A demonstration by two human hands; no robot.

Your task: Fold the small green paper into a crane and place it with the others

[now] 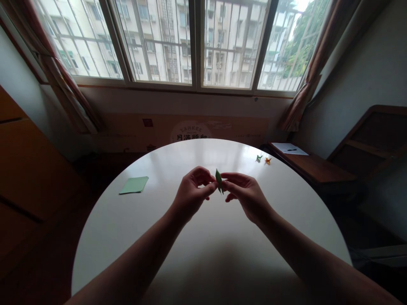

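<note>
A small folded piece of green paper is held up above the middle of the round white table. My left hand pinches its left side with thumb and fingers closed. My right hand pinches its right side, fingers curled. Both hands hover a little above the tabletop and almost touch each other at the paper.
A flat stack of light green paper lies on the table's left. Two tiny folded figures, one green and one orange, sit at the far right edge. A dark side table with a sheet and pen stands right; windows behind.
</note>
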